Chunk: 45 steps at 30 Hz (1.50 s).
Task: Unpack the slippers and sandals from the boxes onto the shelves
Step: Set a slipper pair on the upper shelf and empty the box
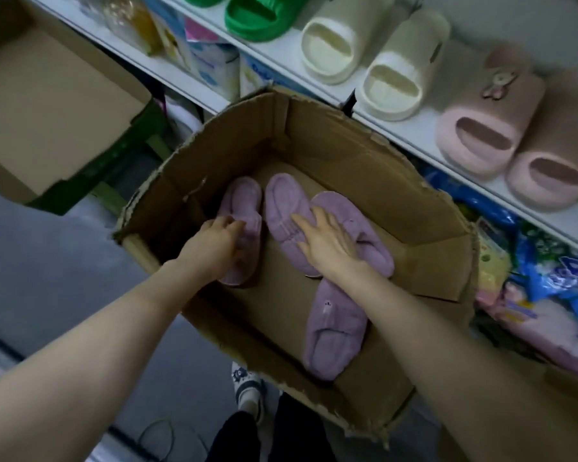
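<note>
An open cardboard box holds several fuzzy purple slippers. My left hand curls its fingers round the leftmost slipper. My right hand lies flat with straight fingers on two overlapping slippers, one pale and one to its right. Another purple slipper lies nearer me, partly under my right forearm. On the white shelf stand green slides, cream slides and pink slides.
A second, empty cardboard box sits at the left on a green stand. Packaged goods fill the lower shelf at the right and behind the box. Grey floor lies at the left. My foot in a patterned slipper shows below.
</note>
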{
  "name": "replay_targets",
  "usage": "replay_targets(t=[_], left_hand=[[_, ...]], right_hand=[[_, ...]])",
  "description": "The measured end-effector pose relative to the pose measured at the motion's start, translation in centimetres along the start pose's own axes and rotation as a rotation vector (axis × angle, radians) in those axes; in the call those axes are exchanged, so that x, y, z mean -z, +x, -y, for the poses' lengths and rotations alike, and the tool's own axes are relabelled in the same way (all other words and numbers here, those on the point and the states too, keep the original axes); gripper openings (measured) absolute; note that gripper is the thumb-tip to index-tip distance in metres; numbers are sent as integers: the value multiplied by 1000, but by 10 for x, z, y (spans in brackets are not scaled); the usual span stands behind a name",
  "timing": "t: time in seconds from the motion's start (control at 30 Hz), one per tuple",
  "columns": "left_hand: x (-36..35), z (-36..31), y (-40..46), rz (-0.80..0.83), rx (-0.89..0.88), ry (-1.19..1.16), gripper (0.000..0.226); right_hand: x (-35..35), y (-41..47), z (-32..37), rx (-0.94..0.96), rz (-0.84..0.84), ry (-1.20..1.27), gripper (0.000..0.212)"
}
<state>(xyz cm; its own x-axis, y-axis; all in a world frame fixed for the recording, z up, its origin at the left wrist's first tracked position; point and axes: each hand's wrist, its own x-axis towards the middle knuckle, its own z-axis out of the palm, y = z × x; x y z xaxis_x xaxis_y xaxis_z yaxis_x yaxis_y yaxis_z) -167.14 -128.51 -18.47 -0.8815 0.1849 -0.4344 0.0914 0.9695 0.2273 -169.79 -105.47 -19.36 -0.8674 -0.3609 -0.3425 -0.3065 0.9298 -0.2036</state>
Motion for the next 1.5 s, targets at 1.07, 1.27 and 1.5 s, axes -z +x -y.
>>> replay_targets(t=[1.07,1.27,1.5], left_hand=[[2,-61,63,81,-123,-359,50],[-44,-76,44,150,275,-795,97],[-84,-70,45,187,441,-1211,122]], right_hand=[[22,-37,-100,-271,29,651,30],[-28,-51,-83,-572,-17,933,116],[-43,-55,-81,-529,-8,992,111]])
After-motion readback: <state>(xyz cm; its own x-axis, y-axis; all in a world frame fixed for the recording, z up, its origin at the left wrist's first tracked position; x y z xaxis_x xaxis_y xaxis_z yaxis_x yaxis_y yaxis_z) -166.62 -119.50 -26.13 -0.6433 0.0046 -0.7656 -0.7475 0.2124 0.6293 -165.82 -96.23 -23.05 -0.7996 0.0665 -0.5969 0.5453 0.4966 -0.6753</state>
